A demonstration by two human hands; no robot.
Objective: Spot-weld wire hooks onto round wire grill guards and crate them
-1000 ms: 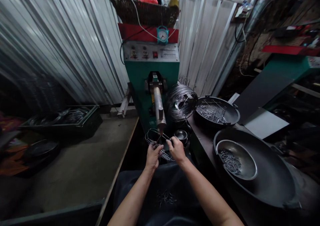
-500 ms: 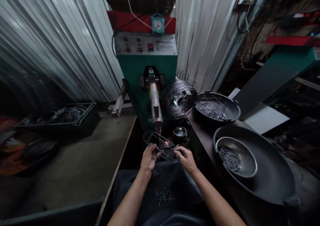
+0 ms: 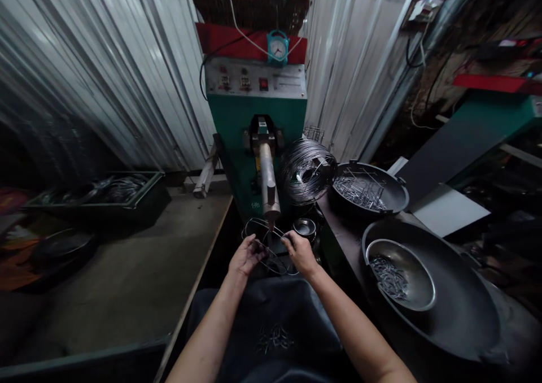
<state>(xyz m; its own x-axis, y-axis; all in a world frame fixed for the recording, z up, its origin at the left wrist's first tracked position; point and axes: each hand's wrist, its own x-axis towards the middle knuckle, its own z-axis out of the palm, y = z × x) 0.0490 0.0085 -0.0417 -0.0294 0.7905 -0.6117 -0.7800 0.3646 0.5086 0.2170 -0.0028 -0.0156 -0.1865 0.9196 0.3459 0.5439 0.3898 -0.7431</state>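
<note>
Both hands hold a round wire frame [image 3: 277, 269] under the electrode arm [image 3: 267, 174] of a green spot welder [image 3: 232, 120]. My left hand [image 3: 247, 255] is closed on the frame's left side, its fingertips near the wire rings. On the other side, my right hand [image 3: 301, 253] pinches the frame close to the electrode tip [image 3: 271, 223]. Whether it also has a small wire piece between its fingers cannot be made out. Short bent wire pieces [image 3: 274, 338] lie on the dark apron [image 3: 237, 315] over my lap.
To the right, a large black pan [image 3: 461, 292] carries a metal bowl [image 3: 423, 270] of wire pieces. Behind it stand another pan [image 3: 396, 194] with wire parts and a wire coil [image 3: 296, 179]. A green bin [image 3: 144, 205] sits on the left floor.
The orange sparks at the electrode tip are gone. My right hand has moved left along the frame, nearer the tip, and my left hand has shifted slightly left. The camera view has shifted a little.
</note>
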